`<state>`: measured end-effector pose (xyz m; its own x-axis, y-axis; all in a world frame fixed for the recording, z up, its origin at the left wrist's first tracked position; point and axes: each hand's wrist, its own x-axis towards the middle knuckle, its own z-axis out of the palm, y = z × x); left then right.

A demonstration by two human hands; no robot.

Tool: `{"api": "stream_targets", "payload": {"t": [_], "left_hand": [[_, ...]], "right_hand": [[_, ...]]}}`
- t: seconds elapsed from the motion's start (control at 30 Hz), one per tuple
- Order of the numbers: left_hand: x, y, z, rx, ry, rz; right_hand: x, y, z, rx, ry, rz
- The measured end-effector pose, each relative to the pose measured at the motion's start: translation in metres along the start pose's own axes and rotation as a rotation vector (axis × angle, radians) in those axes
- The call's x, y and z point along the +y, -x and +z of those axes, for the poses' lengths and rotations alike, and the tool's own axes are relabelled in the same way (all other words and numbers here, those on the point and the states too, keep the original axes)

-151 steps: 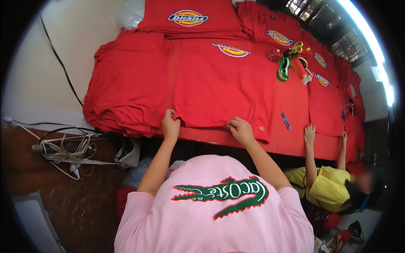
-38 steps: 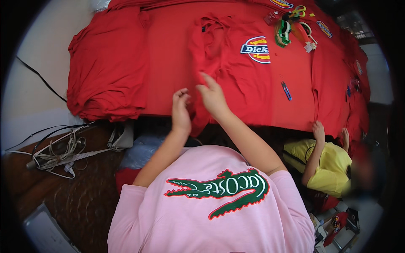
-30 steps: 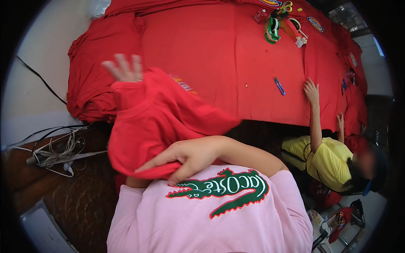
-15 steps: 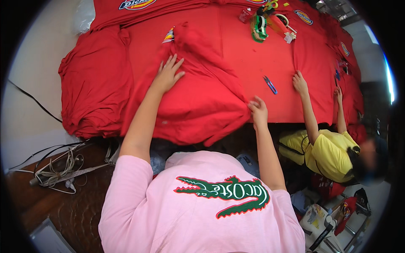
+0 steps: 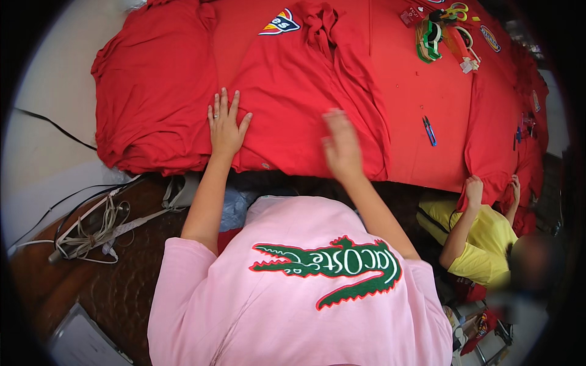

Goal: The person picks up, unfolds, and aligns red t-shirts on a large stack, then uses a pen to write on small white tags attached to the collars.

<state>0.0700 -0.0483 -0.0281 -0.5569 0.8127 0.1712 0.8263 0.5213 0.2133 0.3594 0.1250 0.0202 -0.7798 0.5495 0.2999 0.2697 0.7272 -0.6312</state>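
Observation:
A red T-shirt point(image 5: 293, 100) with a printed patch lies spread over the table edge before me, bunched into folds at its far end. My left hand point(image 5: 227, 129) rests flat on the shirt's left side, fingers stretched out, a ring on one of them. Over the shirt's right half is my right hand point(image 5: 343, 145), smeared by motion, its fingers extended and nothing in them. Whether it touches the cloth I cannot tell. To the right of the shirt, thread snips point(image 5: 430, 131) with blue handles lie on the red table surface point(image 5: 406, 155).
A pile of red shirts point(image 5: 152, 91) is at the left. A green tape dispenser point(image 5: 429, 43) and yellow-handled scissors point(image 5: 456, 11) sit at the far right. A co-worker in yellow point(image 5: 479, 238) holds red cloth point(image 5: 494, 140) at the right. Cables point(image 5: 101, 222) lie lower left.
The shirt has settled flatter on the table. My left hand has come nearer and lies flat; my right hand has let go of the shirt's right edge and moved left over it.

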Motion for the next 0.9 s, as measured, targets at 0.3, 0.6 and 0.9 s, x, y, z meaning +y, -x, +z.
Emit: {"api": "stream_targets", "payload": {"t": [0.3, 0.6, 0.9], "left_hand": [[0.002, -0.004, -0.003, 0.017, -0.014, -0.011], [0.006, -0.007, -0.001, -0.004, 0.008, -0.039], [0.121, -0.062, 0.011, 0.034, 0.2, -0.031]], "right_hand": [[0.105, -0.034, -0.011, -0.052, 0.568, 0.181], [0.158, -0.043, -0.079, -0.006, 0.354, 0.109], [0.243, -0.094, -0.14, 0.249, 0.517, 0.329]]}}
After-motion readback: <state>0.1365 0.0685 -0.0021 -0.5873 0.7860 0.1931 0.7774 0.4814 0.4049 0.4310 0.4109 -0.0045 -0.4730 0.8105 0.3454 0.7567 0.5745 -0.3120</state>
